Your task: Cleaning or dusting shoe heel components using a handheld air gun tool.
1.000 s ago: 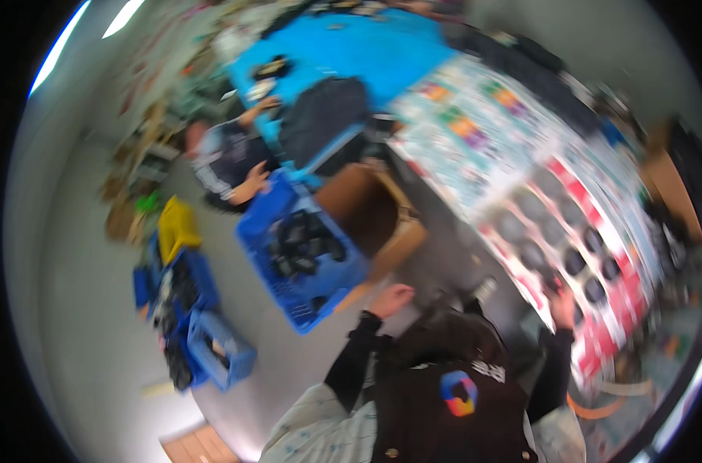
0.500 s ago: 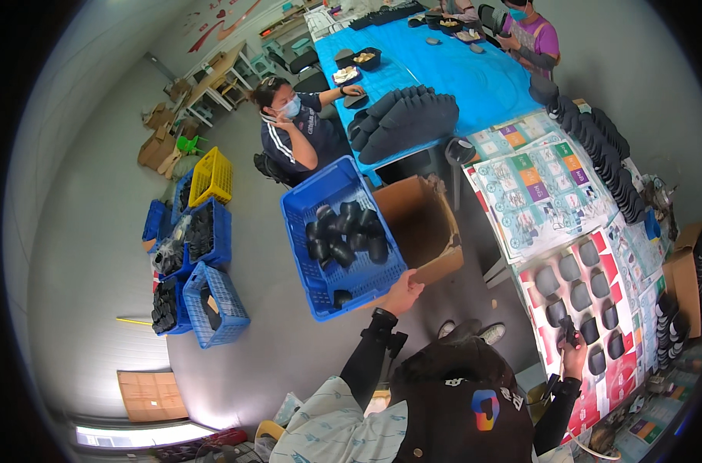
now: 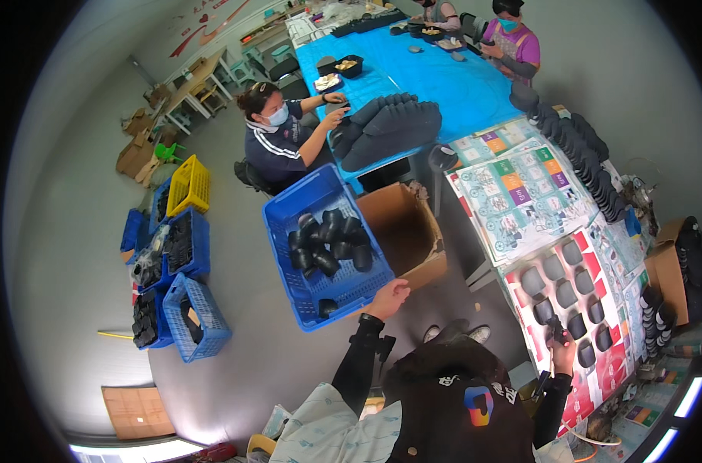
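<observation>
My right hand (image 3: 563, 353) is wrapped around a black spray gun (image 3: 555, 329). The gun is above a red and white sheet (image 3: 615, 369), where several dark rounded pads (image 3: 566, 293) lie in rows. My left hand (image 3: 389, 299) has its fingers curled, beside the near right corner of a blue plastic crate (image 3: 281, 272). Whatever is inside those fingers, if anything, is hidden. Loose black rounded pieces (image 3: 341, 250) lie in the crate, with one apart near its close end. An open cardboard box (image 3: 428, 272) stands against the crate's right side.
A seated person (image 3: 275, 139) works at the blue-covered table (image 3: 401, 65), by stacked black pads (image 3: 389, 131). Others sit farther back. More pads line the right table's far edge (image 3: 578, 147). Blue crates (image 3: 193, 324) and a yellow crate (image 3: 189, 185) stand on the floor leftward.
The whole view has shifted, so most things appear farther left. The seated person's raised hand has come down from the face to the table. My right hand still holds the spray gun.
</observation>
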{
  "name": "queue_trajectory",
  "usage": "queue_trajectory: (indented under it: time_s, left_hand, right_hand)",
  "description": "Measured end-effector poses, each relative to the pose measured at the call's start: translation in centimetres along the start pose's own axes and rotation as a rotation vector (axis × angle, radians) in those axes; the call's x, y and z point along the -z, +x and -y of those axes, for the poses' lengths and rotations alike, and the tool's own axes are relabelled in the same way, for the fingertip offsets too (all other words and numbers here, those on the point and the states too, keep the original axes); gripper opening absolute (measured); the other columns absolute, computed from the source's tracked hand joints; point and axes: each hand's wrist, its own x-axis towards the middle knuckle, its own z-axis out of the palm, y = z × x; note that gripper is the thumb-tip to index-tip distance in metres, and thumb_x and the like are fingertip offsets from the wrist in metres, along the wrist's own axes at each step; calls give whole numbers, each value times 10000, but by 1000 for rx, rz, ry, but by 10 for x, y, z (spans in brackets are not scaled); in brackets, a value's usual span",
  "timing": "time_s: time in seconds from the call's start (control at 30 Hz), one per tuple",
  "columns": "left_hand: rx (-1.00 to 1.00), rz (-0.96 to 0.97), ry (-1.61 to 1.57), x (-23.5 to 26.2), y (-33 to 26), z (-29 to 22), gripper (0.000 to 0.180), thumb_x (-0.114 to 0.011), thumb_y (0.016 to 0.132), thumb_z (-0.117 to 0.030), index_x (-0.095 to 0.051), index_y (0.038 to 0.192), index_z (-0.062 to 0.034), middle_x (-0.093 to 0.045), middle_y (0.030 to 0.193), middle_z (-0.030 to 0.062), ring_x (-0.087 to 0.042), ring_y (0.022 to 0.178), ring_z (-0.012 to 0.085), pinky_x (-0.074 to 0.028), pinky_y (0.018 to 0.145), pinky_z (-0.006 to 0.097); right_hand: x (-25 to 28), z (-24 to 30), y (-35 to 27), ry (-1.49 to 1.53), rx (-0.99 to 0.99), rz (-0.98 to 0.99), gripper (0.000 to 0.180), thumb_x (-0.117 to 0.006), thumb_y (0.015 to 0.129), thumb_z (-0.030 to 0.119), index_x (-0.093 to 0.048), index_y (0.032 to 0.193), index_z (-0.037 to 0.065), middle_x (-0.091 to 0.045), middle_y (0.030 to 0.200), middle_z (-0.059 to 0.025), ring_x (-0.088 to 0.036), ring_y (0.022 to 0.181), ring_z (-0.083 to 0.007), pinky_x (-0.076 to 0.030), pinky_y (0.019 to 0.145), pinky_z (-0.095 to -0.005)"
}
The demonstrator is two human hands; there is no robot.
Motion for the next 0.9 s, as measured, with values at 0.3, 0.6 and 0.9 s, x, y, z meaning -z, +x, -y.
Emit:
queue_trajectory:
  time_s: [0.3,0.6,0.9]
  left_hand:
    - [-23,22,-30,3,1,23,300,-692,969,-208,-659,1204,-25,-725,922,62,-675,780,146,-542,707,293]
    - [-9,34,-49,8,-2,37,311,-698,966,-225,-669,1203,-26,-736,956,66,-682,799,143,-547,715,291]
    - [55,36,-50,4,-3,33,293,-694,973,-223,-672,1187,-25,-736,967,64,-681,812,139,-548,723,282]
  right_hand:
    - [0,-25,-5,-92,92,-25,116,-600,780,9,-651,882,-13,-678,728,-55,-633,666,-136,-482,611,-288]
    - [-6,-23,-3,-76,84,-77,96,-623,753,6,-656,844,9,-669,710,-29,-610,624,-112,-455,538,-279]
    - [-9,-18,5,-33,53,-31,76,-615,722,16,-643,791,32,-633,689,-20,-587,612,-125,-436,547,-291]
